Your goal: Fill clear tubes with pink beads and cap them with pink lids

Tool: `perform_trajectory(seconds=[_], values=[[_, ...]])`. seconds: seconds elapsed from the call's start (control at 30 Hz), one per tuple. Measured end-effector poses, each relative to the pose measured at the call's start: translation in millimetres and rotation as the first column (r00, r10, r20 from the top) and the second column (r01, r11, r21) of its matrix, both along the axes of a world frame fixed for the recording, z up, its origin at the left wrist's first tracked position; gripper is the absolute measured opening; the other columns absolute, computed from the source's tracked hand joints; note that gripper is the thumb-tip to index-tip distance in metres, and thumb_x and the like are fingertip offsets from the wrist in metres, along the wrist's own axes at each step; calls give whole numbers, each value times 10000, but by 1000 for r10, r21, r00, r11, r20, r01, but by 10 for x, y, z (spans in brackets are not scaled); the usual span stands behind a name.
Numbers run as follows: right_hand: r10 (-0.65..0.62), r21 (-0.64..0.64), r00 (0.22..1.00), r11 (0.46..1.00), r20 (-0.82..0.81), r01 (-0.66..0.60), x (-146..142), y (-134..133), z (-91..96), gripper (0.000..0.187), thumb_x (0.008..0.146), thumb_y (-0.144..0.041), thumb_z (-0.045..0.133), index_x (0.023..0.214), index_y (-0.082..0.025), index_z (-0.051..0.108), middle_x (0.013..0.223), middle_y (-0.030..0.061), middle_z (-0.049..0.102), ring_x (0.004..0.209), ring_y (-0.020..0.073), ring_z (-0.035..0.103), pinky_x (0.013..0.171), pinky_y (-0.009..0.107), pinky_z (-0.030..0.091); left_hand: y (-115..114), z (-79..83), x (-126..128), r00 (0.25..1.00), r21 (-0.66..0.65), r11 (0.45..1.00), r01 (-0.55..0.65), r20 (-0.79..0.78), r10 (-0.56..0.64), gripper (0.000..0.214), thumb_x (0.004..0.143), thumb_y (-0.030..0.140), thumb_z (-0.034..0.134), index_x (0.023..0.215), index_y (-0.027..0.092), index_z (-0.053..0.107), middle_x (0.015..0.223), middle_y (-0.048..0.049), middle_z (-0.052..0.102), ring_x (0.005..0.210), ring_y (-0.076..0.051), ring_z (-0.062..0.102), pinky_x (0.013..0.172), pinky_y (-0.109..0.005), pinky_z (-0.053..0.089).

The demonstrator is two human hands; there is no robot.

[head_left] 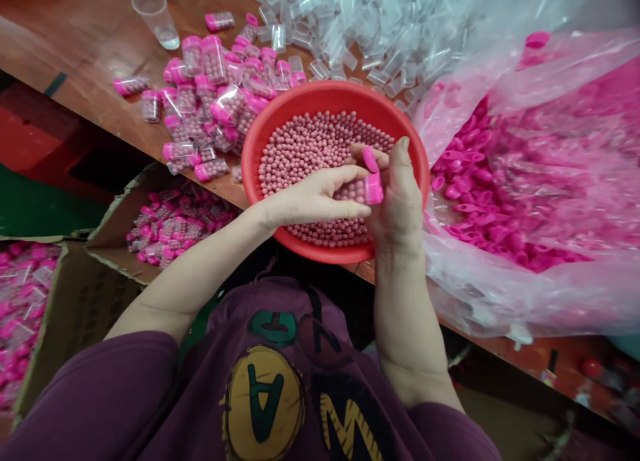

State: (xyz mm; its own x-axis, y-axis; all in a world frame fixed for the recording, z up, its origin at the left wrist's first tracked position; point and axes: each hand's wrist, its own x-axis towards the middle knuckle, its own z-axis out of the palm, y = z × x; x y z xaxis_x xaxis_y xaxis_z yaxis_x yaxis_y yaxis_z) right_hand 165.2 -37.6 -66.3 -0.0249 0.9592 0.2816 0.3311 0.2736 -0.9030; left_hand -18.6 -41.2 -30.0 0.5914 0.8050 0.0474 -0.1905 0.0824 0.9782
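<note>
A red bowl (pixel 280 118) full of small pink balls (pixel 310 148) stands at the table's near edge. Both my hands meet above it. My right hand (pixel 397 194) is closed round a small vial with a pink cap (pixel 373 188), and a second pink cap (pixel 371 159) shows between its fingers. My left hand (pixel 317 196) reaches across from the left, fingers pinched together against the vial.
A heap of filled, pink-capped vials (pixel 215 94) lies left of the bowl, empty clear vials (pixel 350 28) behind it. A plastic bag of loose pink caps (pixel 500 174) sits at the right. Cardboard boxes (pixel 115 211) of finished vials stand below the table's left. A clear cup (pixel 155 14) stands far back.
</note>
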Motion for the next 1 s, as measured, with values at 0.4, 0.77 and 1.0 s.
perform_trajectory(seconds=[0.4, 0.77, 1.0], values=[[87, 196, 957, 970, 277, -145, -124, -198, 131, 793, 1055, -456, 782, 1789, -458, 482, 1736, 61, 608, 1699, 381, 559, 1404, 636, 499, 19, 73, -84, 978, -237, 961, -140, 116, 171, 480, 984, 603, 958, 937, 214, 680, 849, -5, 610, 786, -150, 610, 723, -285, 550], [-69, 205, 895, 978, 440, -26, -155, -234, 226, 624, 981, -316, 884, 1553, -363, 639, 1552, 149, 723, 1542, 455, 550, 1396, 758, 416, 36, 9, -124, 993, -199, 978, -60, 88, 79, 548, 1035, 667, 892, 850, 201, 670, 837, -35, 611, 755, -154, 599, 713, -329, 559], [-20, 212, 888, 973, 459, -88, -135, -84, 152, 759, 910, -402, 997, 1578, -298, 653, 1597, 169, 697, 1530, 458, 584, 1381, 738, 437, 32, 47, -31, 984, -161, 971, -178, -15, 178, 437, 1143, 500, 785, 844, 212, 648, 842, -40, 619, 808, -188, 664, 819, -389, 617]])
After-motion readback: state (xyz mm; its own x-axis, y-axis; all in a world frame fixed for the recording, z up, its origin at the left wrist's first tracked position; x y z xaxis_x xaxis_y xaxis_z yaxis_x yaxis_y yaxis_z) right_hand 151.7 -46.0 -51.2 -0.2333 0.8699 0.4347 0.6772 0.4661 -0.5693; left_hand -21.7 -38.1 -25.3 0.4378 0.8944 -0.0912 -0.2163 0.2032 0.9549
